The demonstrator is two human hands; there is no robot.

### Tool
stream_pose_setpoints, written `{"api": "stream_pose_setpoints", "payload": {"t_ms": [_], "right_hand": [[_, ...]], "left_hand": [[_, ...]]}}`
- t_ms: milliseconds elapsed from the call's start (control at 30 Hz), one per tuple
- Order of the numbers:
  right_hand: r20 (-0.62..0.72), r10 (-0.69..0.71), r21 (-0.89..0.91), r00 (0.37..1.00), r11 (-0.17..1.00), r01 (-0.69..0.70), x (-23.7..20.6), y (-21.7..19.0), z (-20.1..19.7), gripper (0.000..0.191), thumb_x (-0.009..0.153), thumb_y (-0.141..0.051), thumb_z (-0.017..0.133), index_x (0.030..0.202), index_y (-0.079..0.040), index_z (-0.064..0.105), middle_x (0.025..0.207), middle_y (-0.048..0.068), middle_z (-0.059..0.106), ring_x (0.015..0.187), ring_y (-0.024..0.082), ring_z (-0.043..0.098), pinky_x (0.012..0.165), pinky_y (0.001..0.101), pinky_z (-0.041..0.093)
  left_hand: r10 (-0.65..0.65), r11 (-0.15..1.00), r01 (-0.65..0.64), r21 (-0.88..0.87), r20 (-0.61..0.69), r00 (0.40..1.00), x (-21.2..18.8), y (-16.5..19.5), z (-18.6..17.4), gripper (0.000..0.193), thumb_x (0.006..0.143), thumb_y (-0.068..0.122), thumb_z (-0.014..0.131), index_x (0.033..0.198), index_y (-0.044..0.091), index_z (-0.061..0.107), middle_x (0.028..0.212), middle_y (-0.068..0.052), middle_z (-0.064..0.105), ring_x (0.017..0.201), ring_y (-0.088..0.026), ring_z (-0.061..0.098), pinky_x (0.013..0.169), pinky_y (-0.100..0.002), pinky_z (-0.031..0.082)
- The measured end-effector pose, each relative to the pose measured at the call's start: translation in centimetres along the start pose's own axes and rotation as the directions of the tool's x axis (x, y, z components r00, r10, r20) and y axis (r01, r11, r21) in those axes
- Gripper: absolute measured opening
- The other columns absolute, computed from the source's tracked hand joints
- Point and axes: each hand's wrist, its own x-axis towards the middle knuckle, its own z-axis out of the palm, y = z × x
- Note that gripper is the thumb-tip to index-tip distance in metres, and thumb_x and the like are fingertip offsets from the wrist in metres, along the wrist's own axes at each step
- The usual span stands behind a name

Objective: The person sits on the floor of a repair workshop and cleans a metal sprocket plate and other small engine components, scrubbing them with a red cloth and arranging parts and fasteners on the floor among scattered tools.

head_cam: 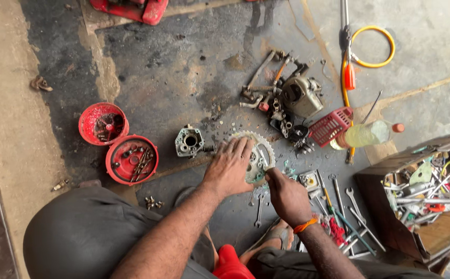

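**Two hands on a toothed sprocket on an oily floor**

The left hand [230, 168] lies flat on a toothed sprocket [258, 155], fingers spread and pressing it to the dark floor [173, 77]. The right hand [286, 195] sits just beside it at the sprocket's near edge, fingers closed around a thin metal tool [265, 161] whose tip reaches toward the hub; what kind of tool it is cannot be told. To work well here, the flat palm should keep the sprocket from turning or sliding on the oily surface while the tool hand bears down straight, so the tip does not skid off onto the knuckles beside it.

Just beyond the left fingertips stands a small metal housing [189, 141]. Farther out past it are two red round lids [131, 159] holding bolts and small parts. Beyond the right fingers sits a heap of engine parts [292, 103] and a red plastic basket [330, 125]. Spanners [351, 206] lie scattered near the right wrist, with an open wooden toolbox [426, 201] well past them. Loose nuts around the sprocket could get under it.
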Motion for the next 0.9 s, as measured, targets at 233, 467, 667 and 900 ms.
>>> {"api": "stream_pose_setpoints", "payload": {"t_ms": [233,467,667,900], "right_hand": [[0.060,0.010,0.031,0.998,0.999,-0.012,1.3,0.1,-0.3,0.021,0.103,-0.033,0.052,0.109,-0.014,0.060,0.084,0.017,0.072,0.077,0.042,0.068,0.065,0.0546,0.051],[0.196,0.094,0.084,0.976,0.990,-0.112,1.3,0.6,-1.9,0.025,0.103,-0.035,0.051,0.110,-0.014,0.063,0.080,0.018,0.072,0.080,0.043,0.069,0.069,0.0549,0.051],[0.164,0.071,0.040,0.984,0.996,-0.078,1.2,0.3,-1.7,0.025,0.102,-0.036,0.052,0.110,-0.015,0.063,0.082,0.018,0.072,0.079,0.043,0.069,0.068,0.0557,0.051],[0.161,0.076,-0.060,0.984,0.996,-0.067,1.4,0.4,-1.0,0.023,0.102,-0.035,0.052,0.112,-0.017,0.063,0.080,0.018,0.072,0.077,0.041,0.070,0.067,0.0550,0.052]], "left_hand": [[0.079,0.996,-0.083,-0.035,-0.113,0.990,-0.1,0.1,-1.2,0.114,0.073,0.066,0.084,0.159,0.015,0.030,0.138,-0.026,0.049,0.124,-0.042,0.051,0.108,-0.051,0.042],[-0.031,0.993,0.045,-0.112,0.123,0.992,0.0,1.4,-1.7,0.109,0.066,0.047,0.086,0.153,0.008,0.034,0.142,-0.019,0.050,0.135,-0.036,0.050,0.116,-0.048,0.041],[0.027,0.970,-0.043,-0.238,-0.072,0.997,-0.5,0.3,-0.3,0.112,0.061,0.041,0.090,0.150,0.007,0.032,0.151,-0.028,0.038,0.136,-0.043,0.044,0.117,-0.052,0.034],[-0.016,0.961,-0.006,-0.277,-0.080,0.997,-0.1,0.5,1.0,0.110,0.066,0.044,0.089,0.153,0.009,0.031,0.149,-0.026,0.043,0.138,-0.043,0.045,0.115,-0.049,0.039]]}}
